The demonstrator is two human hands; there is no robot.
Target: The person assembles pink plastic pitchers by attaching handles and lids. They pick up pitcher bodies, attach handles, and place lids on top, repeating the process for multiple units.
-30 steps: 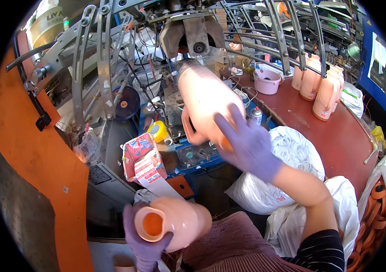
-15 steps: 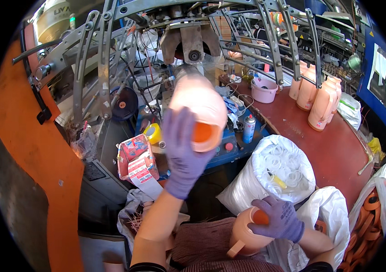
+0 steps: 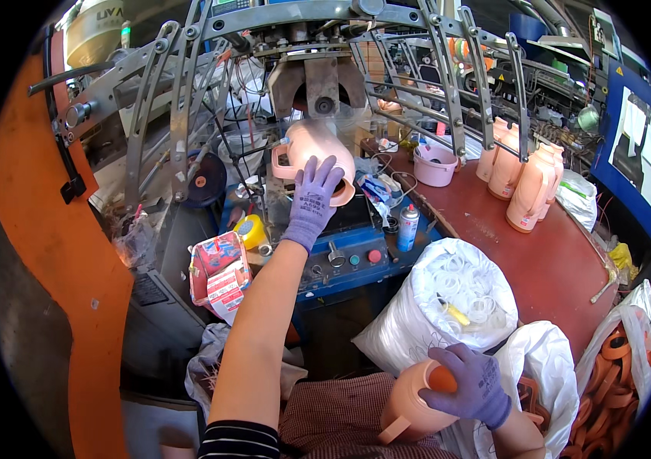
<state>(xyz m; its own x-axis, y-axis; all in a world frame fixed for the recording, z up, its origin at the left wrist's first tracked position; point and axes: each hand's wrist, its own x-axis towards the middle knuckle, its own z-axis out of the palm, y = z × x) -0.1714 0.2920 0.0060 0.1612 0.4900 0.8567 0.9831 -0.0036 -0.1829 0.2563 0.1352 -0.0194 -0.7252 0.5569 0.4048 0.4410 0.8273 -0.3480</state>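
My left hand [image 3: 314, 197] is stretched out ahead and grips a peach plastic jug [image 3: 316, 144] near its mouth end. The jug lies tilted under the metal head of the machine [image 3: 324, 92], with its loop handle to the left and its mouth toward me. At my lap, my right hand [image 3: 478, 382] holds a second peach jug [image 3: 406, 409] by its open rim, fingers hooked over the mouth. That jug's handle points down and left. Both hands wear purple knit gloves.
Several peach jugs [image 3: 533, 191] stand on the red-brown table [image 3: 494, 229] beside a pink bucket [image 3: 434, 167]. A white sack of clear rings [image 3: 467, 294] is nearer. A blue control panel [image 3: 352, 264], spray can [image 3: 408, 228] and red box [image 3: 220, 268] lie below the machine.
My left hand has moved forward, away from me, carrying its jug from mid-air to beneath the machine head. The jug has turned so its handle shows. My right hand and its jug have barely moved.
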